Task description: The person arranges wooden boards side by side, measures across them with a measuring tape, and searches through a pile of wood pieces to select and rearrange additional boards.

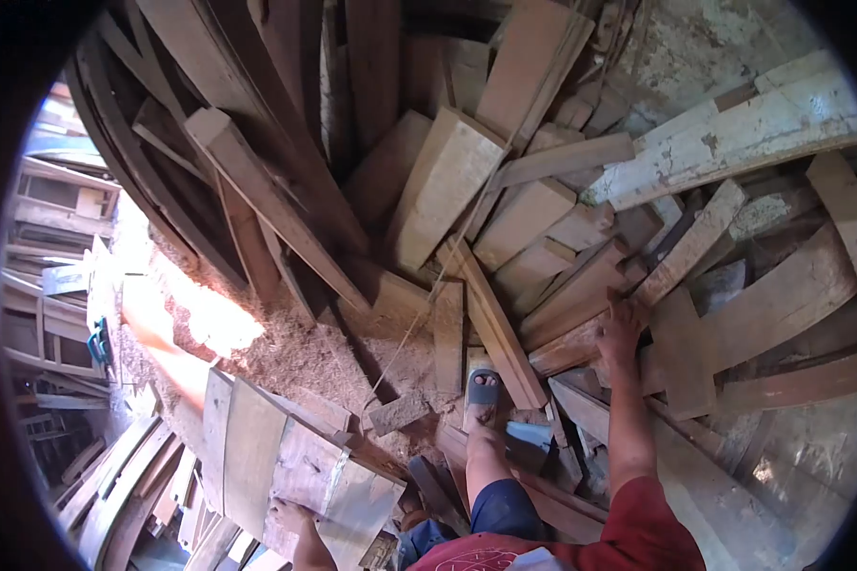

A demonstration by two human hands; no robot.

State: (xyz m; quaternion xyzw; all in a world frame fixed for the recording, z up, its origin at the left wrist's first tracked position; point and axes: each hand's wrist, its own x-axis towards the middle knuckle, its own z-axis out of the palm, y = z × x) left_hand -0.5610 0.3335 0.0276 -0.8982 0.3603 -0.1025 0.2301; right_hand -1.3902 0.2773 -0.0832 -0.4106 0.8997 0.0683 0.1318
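My left hand (293, 521) lies against the face of a panel of wooden boards (248, 428) at the lower left. Its fingers are small in view but look laid out on the wood rather than wrapped round it. My right arm stretches forward, and my right hand (621, 328) is over the end of a thick wooden block (571, 347) in the scrap pile. The fingers of that hand are apart; whether they touch the block is hard to tell. Beside it slants a narrow wood strip (690, 243).
My sandalled foot (484, 388) stands among loose planks. Sawdust (295, 366) covers the ground to the left. Tall leaning planks (267, 209) rise ahead. A long pale, flaking beam (733, 143) lies at the upper right, with curved boards (781, 295) below it.
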